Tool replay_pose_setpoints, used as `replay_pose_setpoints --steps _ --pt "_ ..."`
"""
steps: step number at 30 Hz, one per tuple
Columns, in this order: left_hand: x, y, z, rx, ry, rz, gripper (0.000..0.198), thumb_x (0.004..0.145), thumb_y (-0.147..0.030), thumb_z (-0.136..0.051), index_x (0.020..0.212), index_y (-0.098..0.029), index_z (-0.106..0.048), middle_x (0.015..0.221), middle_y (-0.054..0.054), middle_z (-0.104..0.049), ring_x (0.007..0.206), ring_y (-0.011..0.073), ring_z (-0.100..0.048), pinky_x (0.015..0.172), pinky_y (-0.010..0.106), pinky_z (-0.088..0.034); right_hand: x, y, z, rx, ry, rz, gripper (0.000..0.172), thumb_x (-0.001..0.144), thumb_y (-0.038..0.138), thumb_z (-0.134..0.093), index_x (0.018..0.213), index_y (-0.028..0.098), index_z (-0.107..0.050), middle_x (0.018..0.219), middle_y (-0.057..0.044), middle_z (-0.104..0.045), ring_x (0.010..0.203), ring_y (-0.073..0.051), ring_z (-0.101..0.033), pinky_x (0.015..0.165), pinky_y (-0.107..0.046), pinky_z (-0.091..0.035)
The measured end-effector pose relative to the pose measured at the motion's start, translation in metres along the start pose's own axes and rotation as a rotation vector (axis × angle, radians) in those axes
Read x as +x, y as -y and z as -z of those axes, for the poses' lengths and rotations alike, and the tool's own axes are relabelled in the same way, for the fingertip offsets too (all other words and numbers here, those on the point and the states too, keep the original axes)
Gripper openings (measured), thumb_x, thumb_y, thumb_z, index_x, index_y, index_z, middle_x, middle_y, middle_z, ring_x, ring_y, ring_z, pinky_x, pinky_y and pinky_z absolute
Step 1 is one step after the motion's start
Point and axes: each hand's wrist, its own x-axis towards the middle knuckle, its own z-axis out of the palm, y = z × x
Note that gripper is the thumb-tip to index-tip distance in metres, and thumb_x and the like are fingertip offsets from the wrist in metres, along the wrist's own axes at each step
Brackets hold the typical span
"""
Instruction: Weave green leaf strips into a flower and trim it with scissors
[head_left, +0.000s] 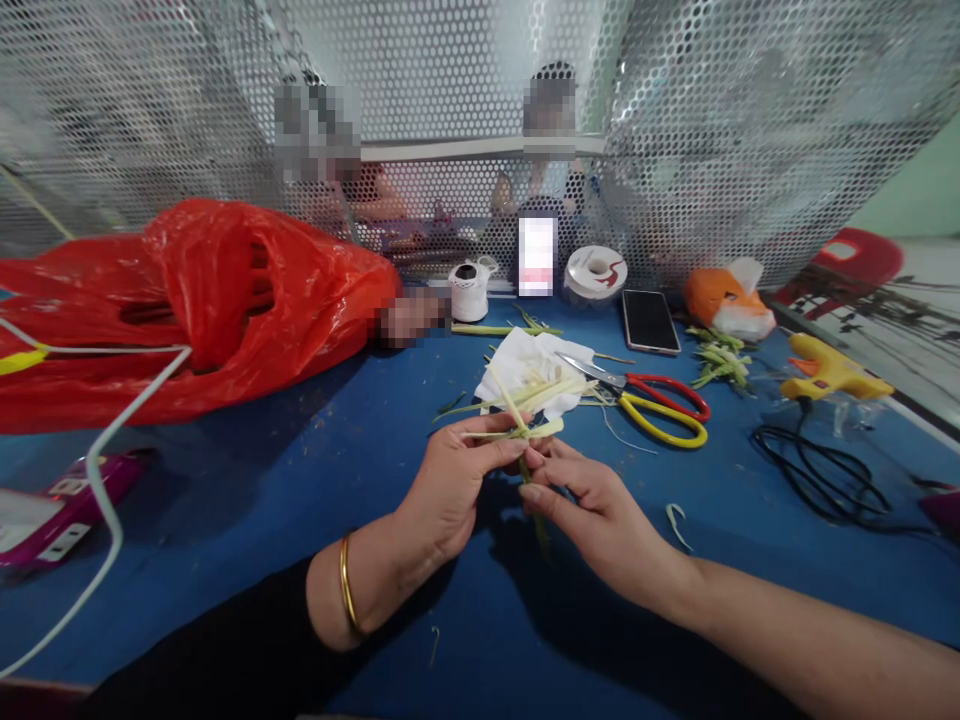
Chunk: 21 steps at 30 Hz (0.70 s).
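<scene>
Both hands meet above the blue table around a small bundle of pale green leaf strips [519,428], crossed and folded over each other. My left hand [457,475] pinches the crossing between thumb and fingers; a gold bangle circles that wrist. Just below and to the right, my right hand [581,495] has its thumb and fingertips closed on the bundle's darker lower stem. Beyond my fingers, more pale strips [559,390] lie on a crumpled white tissue [517,358]. Scissors [660,405] with one red and one yellow handle rest on the tissue's right side, blades pointing left.
A red plastic bag [247,290] fills the left. Along the back stand a thread spool [469,292], a lit phone [535,255] and a ribbon roll [596,272]. A dark phone [650,321], a tissue pack [727,300] and a corded yellow glue gun [832,370] lie right.
</scene>
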Motion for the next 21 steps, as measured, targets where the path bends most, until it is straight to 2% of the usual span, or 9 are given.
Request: replay_pose_setpoints --steps 8,12,15,17,21 --pt "0.002 0.000 0.003 -0.007 0.035 0.032 0.033 0.064 -0.012 -0.074 0.097 -0.011 -0.069 0.067 0.005 -0.071 0.062 0.0134 -0.065 0.066 0.023 -0.048 -0.002 -0.002 -0.003 -0.008 -0.015 -0.060 0.031 0.087 0.025 -0.055 0.058 0.019 -0.051 0.074 0.000 -0.050 0.078 -0.014 -0.049 0.075 -0.028 -0.040" --pt "0.008 -0.008 0.008 0.042 0.053 0.067 0.029 0.071 -0.016 -0.070 0.099 -0.011 -0.070 0.067 0.006 -0.071 0.064 0.0133 -0.065 0.069 0.024 -0.049 0.001 -0.002 0.004 0.096 -0.093 -0.265 0.032 0.088 0.044 -0.053 0.069 0.019 -0.058 0.072 -0.001 -0.056 0.075 -0.015 -0.053 0.072 -0.029 -0.042" --pt "0.010 -0.012 0.011 0.104 0.103 0.062 0.026 0.077 -0.029 -0.065 0.094 -0.011 -0.072 0.066 0.006 -0.070 0.064 0.0138 -0.064 0.070 0.025 -0.049 0.006 -0.002 0.011 0.258 -0.183 -0.376 0.035 0.086 0.052 -0.053 0.077 0.018 -0.058 0.075 -0.002 -0.060 0.072 -0.015 -0.058 0.072 -0.030 -0.045" --pt "0.010 -0.011 0.011 0.175 0.116 0.058 0.028 0.075 -0.035 -0.068 0.090 -0.012 -0.072 0.063 0.005 -0.068 0.061 0.0128 -0.062 0.066 0.024 -0.047 0.009 -0.001 0.015 0.265 -0.159 -0.374 0.032 0.084 0.049 -0.057 0.074 0.019 -0.057 0.071 -0.001 -0.060 0.068 -0.014 -0.059 0.069 -0.029 -0.046" --pt "0.009 -0.005 0.008 0.314 0.049 -0.019 0.024 0.060 -0.025 -0.080 0.079 -0.013 -0.071 0.069 0.002 -0.067 0.053 0.0082 -0.054 0.057 0.022 -0.043 0.011 0.000 0.016 0.118 -0.082 -0.313 0.027 0.084 0.039 -0.059 0.066 0.019 -0.056 0.060 0.002 -0.058 0.061 -0.012 -0.054 0.064 -0.027 -0.044"
